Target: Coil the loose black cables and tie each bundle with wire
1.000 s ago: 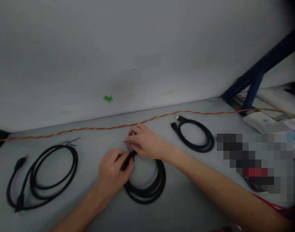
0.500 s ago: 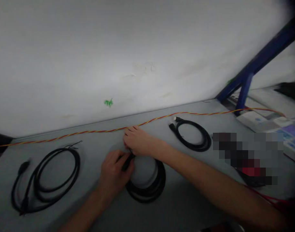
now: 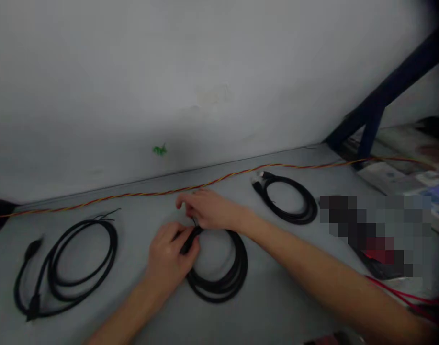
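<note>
A coiled black cable (image 3: 242,261) lies on the grey tabletop in front of me. My left hand (image 3: 172,247) is closed around the coil's left side, with a black cable end between thumb and fingers. From the top of that bundle a thin black tie (image 3: 194,221) sticks up into the fingers of my right hand (image 3: 205,208). Its index finger is bent out to the left, while the other fingertips pinch close to the tie and are partly hidden. To the left rests a looser black cable coil (image 3: 115,244) with plugs, and to the right a tied black cable (image 3: 310,206).
A twisted red-and-yellow wire (image 3: 162,193) runs along the back by the white wall (image 3: 97,96). At right are a blue metal frame (image 3: 372,120), red leads (image 3: 388,287), a partly blurred-out dark object (image 3: 370,258) and white boxes (image 3: 380,175).
My right hand's index finger has lifted and stretched to the left, showing more of the thin tie. My left hand keeps its hold on the coil. The view has shifted slightly.
</note>
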The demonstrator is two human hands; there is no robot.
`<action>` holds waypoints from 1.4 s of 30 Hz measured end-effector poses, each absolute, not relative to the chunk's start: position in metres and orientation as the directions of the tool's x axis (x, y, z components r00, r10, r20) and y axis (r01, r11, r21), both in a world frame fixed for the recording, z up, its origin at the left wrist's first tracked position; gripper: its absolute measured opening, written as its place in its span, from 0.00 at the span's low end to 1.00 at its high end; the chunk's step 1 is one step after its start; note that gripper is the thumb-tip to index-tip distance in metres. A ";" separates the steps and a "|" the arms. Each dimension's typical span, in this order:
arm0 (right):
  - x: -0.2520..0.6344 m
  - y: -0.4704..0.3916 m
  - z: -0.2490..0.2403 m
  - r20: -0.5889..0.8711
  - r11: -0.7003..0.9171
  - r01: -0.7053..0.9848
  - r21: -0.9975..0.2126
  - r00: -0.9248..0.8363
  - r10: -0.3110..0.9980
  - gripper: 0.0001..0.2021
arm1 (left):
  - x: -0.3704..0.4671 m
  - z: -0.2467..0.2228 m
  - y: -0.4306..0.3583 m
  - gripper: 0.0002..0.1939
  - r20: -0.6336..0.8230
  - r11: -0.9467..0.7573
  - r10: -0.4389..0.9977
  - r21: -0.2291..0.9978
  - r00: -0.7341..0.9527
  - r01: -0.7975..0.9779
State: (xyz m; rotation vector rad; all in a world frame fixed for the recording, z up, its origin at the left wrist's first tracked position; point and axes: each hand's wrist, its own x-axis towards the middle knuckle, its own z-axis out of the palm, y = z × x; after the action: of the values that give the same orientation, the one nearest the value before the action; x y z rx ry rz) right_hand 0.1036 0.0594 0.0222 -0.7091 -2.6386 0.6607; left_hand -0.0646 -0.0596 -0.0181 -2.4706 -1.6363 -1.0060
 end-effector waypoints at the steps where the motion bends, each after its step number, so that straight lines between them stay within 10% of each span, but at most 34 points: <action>1: 0.103 0.059 0.021 0.204 0.768 0.391 -0.508 -0.811 0.548 0.23 | -0.064 -0.018 -0.059 0.07 0.514 -0.452 0.822 0.328 0.244 0.830; 19: 0.109 0.054 0.030 0.271 0.639 0.383 -0.667 -0.674 0.687 0.16 | -0.066 -0.017 -0.060 0.10 0.497 -0.439 0.832 0.313 0.248 0.842; 25: 0.127 0.042 0.030 0.185 0.425 0.295 -0.856 -0.592 0.784 0.15 | -0.064 -0.005 -0.061 0.18 0.472 -0.522 0.780 0.132 0.410 0.843; 31: 0.146 0.028 0.035 0.078 0.215 0.191 -0.958 -0.546 0.834 0.12 | -0.058 0.003 -0.061 0.04 0.463 -0.469 0.783 0.003 0.415 0.883; 42: 0.158 0.019 0.028 0.137 0.294 0.156 -0.943 -0.624 0.770 0.08 | -0.062 -0.001 -0.056 0.11 0.472 -0.481 0.800 0.135 0.371 0.866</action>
State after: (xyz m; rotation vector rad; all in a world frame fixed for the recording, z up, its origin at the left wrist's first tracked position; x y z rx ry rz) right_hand 0.1582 0.0185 0.0280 -0.8228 -1.9754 1.3422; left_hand -0.0621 -0.0560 -0.0013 -2.4853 -1.5211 -0.7362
